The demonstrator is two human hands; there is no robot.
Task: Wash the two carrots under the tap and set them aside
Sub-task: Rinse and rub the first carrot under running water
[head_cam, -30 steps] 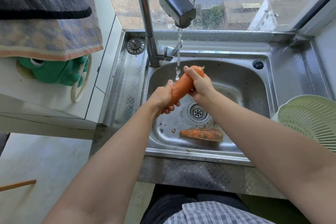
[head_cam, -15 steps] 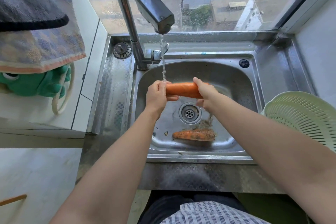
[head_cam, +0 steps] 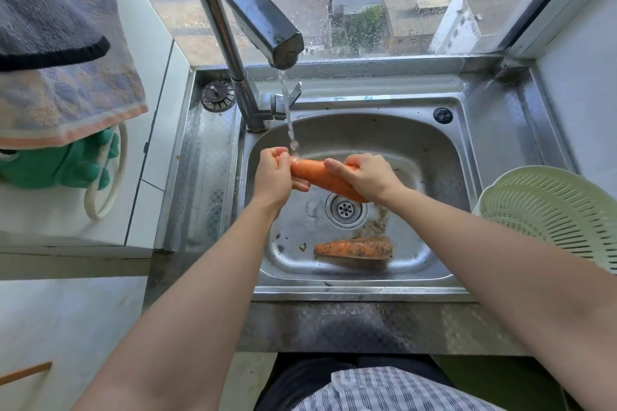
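Note:
I hold a clean orange carrot (head_cam: 317, 173) over the steel sink (head_cam: 444, 190), lying across from upper left to lower right. My left hand (head_cam: 275, 173) grips its left end and my right hand (head_cam: 364, 175) curls round its right part. Water runs from the tap (head_cam: 263, 27) and lands on the carrot's left end by my left fingers. A second carrot (head_cam: 355, 247), speckled with dirt, lies on the sink floor near the front wall, below the drain (head_cam: 346, 209).
A pale green colander (head_cam: 554, 210) stands on the counter right of the sink. A sink plug (head_cam: 217, 95) lies on the left drainboard. A towel (head_cam: 63, 53) and a green frog toy (head_cam: 56, 163) hang over the white counter at left. A window is behind the tap.
The carrot went from steeply tilted with its tip up to lying nearly level, now sloping down to the right. My right hand slid along it; the second carrot stayed put.

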